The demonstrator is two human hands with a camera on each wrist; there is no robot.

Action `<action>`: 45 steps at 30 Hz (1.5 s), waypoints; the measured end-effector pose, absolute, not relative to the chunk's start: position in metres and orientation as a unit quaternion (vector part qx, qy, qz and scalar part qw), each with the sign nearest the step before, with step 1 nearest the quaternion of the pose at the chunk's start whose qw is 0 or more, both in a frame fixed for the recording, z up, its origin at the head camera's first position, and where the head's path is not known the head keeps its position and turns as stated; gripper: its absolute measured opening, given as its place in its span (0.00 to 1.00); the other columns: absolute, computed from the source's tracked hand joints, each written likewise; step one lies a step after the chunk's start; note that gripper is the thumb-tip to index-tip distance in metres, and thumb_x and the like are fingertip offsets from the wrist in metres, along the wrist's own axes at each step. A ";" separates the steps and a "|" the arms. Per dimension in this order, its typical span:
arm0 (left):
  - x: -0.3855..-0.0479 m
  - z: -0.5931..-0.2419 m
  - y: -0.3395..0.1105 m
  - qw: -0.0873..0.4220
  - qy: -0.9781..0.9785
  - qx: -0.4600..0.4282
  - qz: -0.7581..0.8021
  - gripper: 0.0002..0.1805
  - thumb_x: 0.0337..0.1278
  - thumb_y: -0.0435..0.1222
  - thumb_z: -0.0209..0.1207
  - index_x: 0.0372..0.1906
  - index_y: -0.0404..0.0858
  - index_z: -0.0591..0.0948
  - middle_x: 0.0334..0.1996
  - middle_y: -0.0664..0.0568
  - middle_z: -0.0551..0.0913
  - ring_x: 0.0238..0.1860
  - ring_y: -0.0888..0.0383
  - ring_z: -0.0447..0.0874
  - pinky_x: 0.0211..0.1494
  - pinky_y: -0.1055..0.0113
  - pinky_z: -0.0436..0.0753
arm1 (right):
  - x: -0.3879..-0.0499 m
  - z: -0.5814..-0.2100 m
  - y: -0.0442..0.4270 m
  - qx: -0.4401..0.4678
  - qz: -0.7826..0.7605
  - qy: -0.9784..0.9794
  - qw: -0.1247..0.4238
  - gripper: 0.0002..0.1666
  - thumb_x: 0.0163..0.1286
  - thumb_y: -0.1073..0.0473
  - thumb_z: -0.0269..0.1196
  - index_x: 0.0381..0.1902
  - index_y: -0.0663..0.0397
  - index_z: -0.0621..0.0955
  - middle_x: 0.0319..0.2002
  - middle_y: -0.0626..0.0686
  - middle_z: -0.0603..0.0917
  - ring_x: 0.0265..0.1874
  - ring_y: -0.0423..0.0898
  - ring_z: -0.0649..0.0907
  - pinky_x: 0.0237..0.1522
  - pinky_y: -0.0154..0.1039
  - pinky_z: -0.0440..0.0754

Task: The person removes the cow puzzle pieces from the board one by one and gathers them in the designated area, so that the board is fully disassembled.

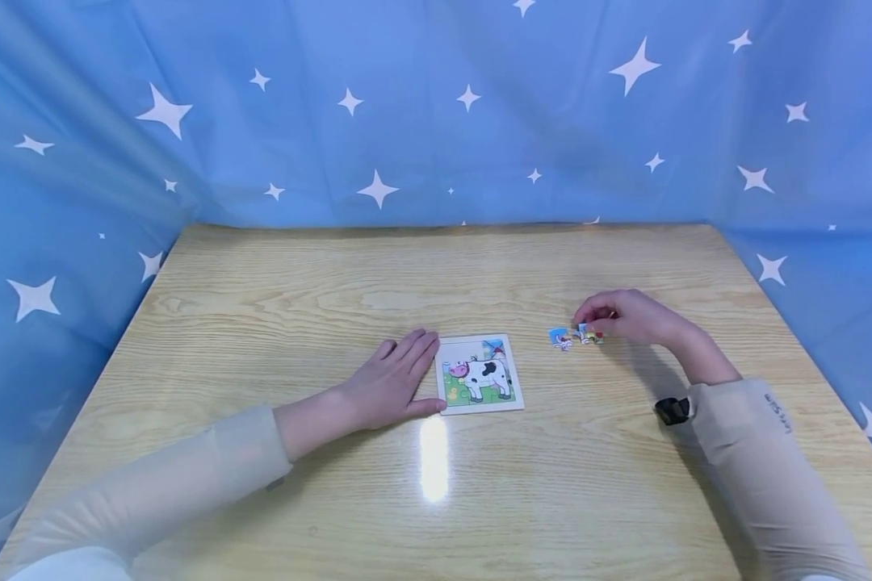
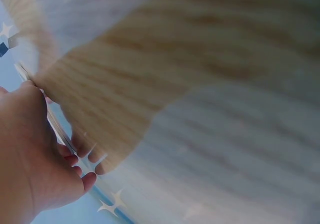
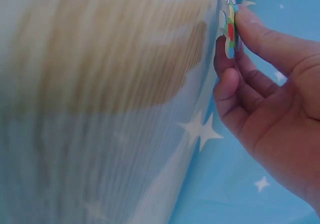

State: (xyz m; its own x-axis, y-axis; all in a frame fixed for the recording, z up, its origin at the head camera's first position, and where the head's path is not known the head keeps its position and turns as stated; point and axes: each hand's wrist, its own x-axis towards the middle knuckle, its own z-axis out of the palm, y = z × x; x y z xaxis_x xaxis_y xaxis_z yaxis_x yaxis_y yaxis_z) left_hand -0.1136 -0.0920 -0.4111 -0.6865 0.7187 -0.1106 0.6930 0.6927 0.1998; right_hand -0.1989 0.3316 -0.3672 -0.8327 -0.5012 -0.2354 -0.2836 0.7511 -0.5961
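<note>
A square cow jigsaw puzzle (image 1: 478, 375) in a white tray lies flat on the table; the picture's upper left part is blank white. My left hand (image 1: 388, 383) rests at the tray's left edge, fingers extended and thumb spread toward the lower corner; the left wrist view shows this hand (image 2: 37, 154) against the tray's edge. To the right of the tray, my right hand (image 1: 635, 315) pinches a colourful puzzle piece (image 1: 591, 334) between thumb and fingers. The right wrist view shows that piece (image 3: 230, 36) tilted up beside the thumb. Another puzzle piece (image 1: 561, 338) lies just left of it.
The wooden table (image 1: 334, 274) reaches back to a blue curtain (image 1: 421, 105) with white stars, which also hangs at both sides. A bright light reflection shows on the wood below the tray. A small black object (image 1: 672, 411) sits at the right sleeve's cuff.
</note>
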 end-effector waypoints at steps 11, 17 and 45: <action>-0.115 -0.412 -0.090 0.091 0.914 0.388 0.072 0.52 0.84 0.61 0.53 0.86 0.23 0.55 0.88 0.32 0.54 0.88 0.36 0.51 0.81 0.37 0.65 | -0.200 -0.367 0.331 -0.226 -0.259 0.919 0.192 0.09 0.81 0.70 0.65 0.52 0.61 0.89 0.36 0.47 0.86 0.34 0.45 0.80 0.36 0.39 0.77; -0.114 -0.413 -0.090 0.087 0.914 0.389 0.073 0.52 0.83 0.61 0.54 0.86 0.23 0.56 0.88 0.32 0.55 0.88 0.36 0.52 0.80 0.37 0.66 | -0.200 -0.368 0.331 -0.228 -0.261 0.919 0.186 0.08 0.80 0.70 0.66 0.51 0.60 0.90 0.39 0.47 0.87 0.37 0.46 0.83 0.38 0.39 0.79; -0.113 -0.414 -0.092 0.085 0.913 0.389 0.084 0.52 0.83 0.61 0.55 0.86 0.23 0.56 0.87 0.32 0.55 0.87 0.35 0.52 0.80 0.36 0.65 | -0.191 -0.368 0.309 -0.267 -0.278 0.910 0.154 0.06 0.79 0.69 0.68 0.49 0.59 0.90 0.38 0.48 0.87 0.28 0.41 0.76 0.32 0.37 0.74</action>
